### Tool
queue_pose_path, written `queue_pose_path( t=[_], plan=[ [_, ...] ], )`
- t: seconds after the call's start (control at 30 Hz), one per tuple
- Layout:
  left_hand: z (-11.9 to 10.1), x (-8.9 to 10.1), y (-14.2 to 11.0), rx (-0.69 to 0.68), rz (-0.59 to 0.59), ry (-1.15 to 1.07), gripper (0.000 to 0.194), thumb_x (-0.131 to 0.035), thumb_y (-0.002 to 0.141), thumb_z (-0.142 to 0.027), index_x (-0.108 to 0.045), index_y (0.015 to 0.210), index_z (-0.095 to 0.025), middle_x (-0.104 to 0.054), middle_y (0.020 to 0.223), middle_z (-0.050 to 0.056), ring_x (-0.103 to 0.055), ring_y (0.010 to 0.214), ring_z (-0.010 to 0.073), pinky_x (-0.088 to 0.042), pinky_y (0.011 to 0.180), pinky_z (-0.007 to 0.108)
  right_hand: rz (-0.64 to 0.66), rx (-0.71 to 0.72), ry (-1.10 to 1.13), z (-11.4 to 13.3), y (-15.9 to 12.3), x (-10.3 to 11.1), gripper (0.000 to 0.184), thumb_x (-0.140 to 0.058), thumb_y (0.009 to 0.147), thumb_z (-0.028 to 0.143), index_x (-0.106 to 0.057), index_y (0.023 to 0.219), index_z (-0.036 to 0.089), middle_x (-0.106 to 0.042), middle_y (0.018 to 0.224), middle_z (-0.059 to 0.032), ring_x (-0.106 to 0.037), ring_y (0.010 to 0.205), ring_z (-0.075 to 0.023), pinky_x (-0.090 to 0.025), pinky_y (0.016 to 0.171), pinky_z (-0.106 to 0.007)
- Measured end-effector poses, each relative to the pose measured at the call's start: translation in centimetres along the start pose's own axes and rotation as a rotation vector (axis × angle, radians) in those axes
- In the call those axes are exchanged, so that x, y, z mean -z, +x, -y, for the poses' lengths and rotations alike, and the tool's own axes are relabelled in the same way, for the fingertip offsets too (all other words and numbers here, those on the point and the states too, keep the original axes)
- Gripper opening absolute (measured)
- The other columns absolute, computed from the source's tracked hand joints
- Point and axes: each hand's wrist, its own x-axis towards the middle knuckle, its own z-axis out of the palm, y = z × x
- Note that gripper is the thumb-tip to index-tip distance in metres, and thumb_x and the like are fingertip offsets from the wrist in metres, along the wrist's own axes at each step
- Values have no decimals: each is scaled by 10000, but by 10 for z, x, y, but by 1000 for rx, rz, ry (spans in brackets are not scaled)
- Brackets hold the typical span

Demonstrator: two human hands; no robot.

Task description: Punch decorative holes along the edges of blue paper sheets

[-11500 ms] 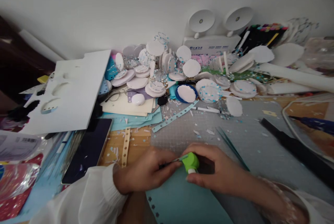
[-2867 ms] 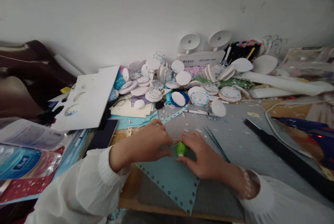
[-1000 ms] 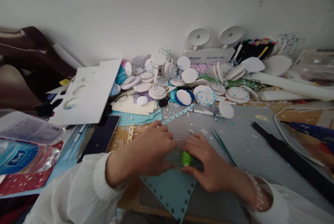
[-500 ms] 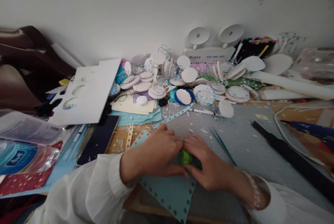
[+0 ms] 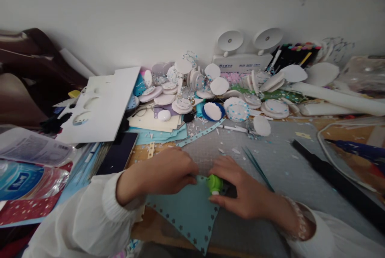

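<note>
A sheet of light blue paper (image 5: 183,206) hangs over the near table edge, with rows of small flower- or paw-like holes along two sides. My left hand (image 5: 170,172) is closed at the paper's upper edge, thumb against the fingers, pinching it. In my right hand (image 5: 236,188) is a bright green craft punch (image 5: 214,184), gripped between thumb and fingers. The punch sits at the sheet's upper right edge; whether the paper is inside its slot, I cannot tell.
Tweezers (image 5: 258,169) and a long black bar (image 5: 333,182) lie right on the grey mat (image 5: 288,186). A phone (image 5: 117,154) rests at left. White discs (image 5: 219,86) crowd the back. A blue glue gun (image 5: 357,148) lies far right.
My left hand has moved left, away from my right hand. The paper has shifted and turned slightly leftward. The green punch shows more fully now, still in my right hand.
</note>
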Motion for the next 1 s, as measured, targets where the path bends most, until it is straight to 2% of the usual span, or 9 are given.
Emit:
queue_pose_path(
  t=[0.13, 0.2, 0.3, 0.37, 0.53, 0.67, 0.73, 0.9, 1.0],
  plan=[
    [1, 0, -1, -3, 1, -1, 98, -649, 888, -212, -692, 801, -197, -739, 788, 19, -688, 789, 221, -451, 753, 310, 29, -16, 53, -1, 1, -1, 345, -708, 795, 309, -633, 1091, 148, -654, 1102, -152, -590, 1077, -299, -433, 973, -486],
    [2, 0, -1, 0, 5, -5, 87, -642, 891, -203, -693, 822, -196, -740, 805, 24, -686, 795, 223, -454, 775, 322, 35, -39, 97, -1, 1, -1, 343, -697, 806, 274, -629, 1122, 159, -657, 1112, -138, -590, 1080, -283, -450, 963, -457],
    [2, 0, 0, 6, -12, 8, 99, -635, 893, -195, -683, 806, -195, -729, 779, 19, -680, 777, 221, -456, 786, 335, 14, -106, 159, -2, 3, -3, 435, -715, 784, 243, -597, 1197, 171, -668, 1137, -118, -610, 1066, -263, -480, 928, -415],
    [3, -1, 1, 27, -16, 23, 125, -631, 893, -192, -669, 774, -189, -719, 751, 20, -675, 775, 222, -458, 778, 334, -26, -164, 176, -3, 5, -4, 454, -730, 770, 241, -595, 1200, 184, -675, 1128, -106, -624, 1038, -253, -498, 895, -393],
    [9, -4, 1, 83, 14, 25, 116, -626, 888, -210, -667, 784, -179, -721, 778, 43, -678, 814, 243, -467, 750, 320, -206, -168, 182, -10, 8, 0, 273, -703, 821, 337, -659, 1059, 210, -681, 1047, -84, -624, 1010, -245, -515, 865, -377],
    [14, -9, -3, 74, 51, -25, 84, -643, 870, -203, -682, 799, -179, -723, 784, 40, -683, 788, 229, -464, 698, 286, -354, -250, 183, -17, 9, 2, 293, -561, 926, 414, -632, 1127, 213, -703, 1019, -84, -677, 875, -214, -567, 728, -326],
    [15, -13, -4, 71, 55, -56, 85, -650, 867, -210, -692, 799, -180, -725, 782, 39, -687, 770, 219, -458, 666, 269, -367, -260, 148, -20, 8, 0, 298, -573, 919, 408, -625, 1136, 209, -712, 1005, -87, -677, 832, -215, -567, 702, -335],
    [16, -18, -7, 70, 73, -102, 70, -672, 850, -198, -702, 787, -184, -737, 798, 36, -698, 789, 215, -457, 666, 257, -335, -191, 20, -21, 8, -6, 273, -722, 816, 315, -677, 1072, 231, -700, 1027, -74, -611, 1004, -271, -481, 891, -442],
    [16, -19, -8, 62, 88, -127, 39, -682, 844, -188, -711, 818, -187, -752, 845, 38, -705, 837, 218, -467, 704, 258, -353, -174, -38, -22, 8, -7, 263, -722, 823, 335, -688, 1058, 221, -686, 1004, -89, -591, 983, -281, -457, 874, -455]
  ],
)
